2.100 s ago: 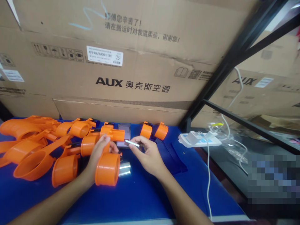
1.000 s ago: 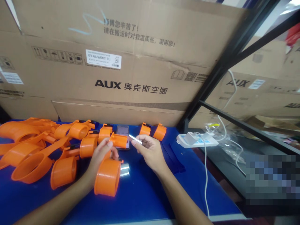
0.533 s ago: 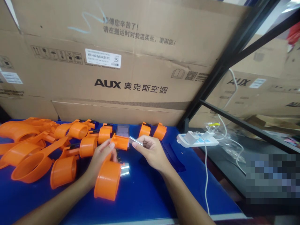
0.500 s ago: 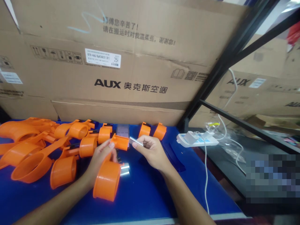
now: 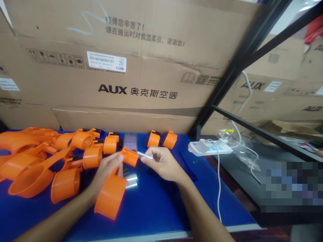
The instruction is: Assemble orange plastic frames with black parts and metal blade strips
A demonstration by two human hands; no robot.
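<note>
Tilting in left hand point(image 5: 106, 168), fingers clamped round it, orange cupped piece point(image 5: 111, 196) tips more steeply than a second ago, its end now seemingly meeting toothed strip point(image 5: 146, 155) pinched in right hand's point(image 5: 164, 164) fingers above blue table point(image 5: 156, 208), so both parts look brought together

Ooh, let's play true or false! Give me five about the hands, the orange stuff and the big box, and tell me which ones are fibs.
1. The left hand holds an orange piece. True.
2. The right hand holds nothing. False: it pinches a toothed strip.
3. The tabletop is blue. True.
4. The white power strip lies left of both hands. False: the power strip is right of them.
5. The box says AUX. True.
</note>
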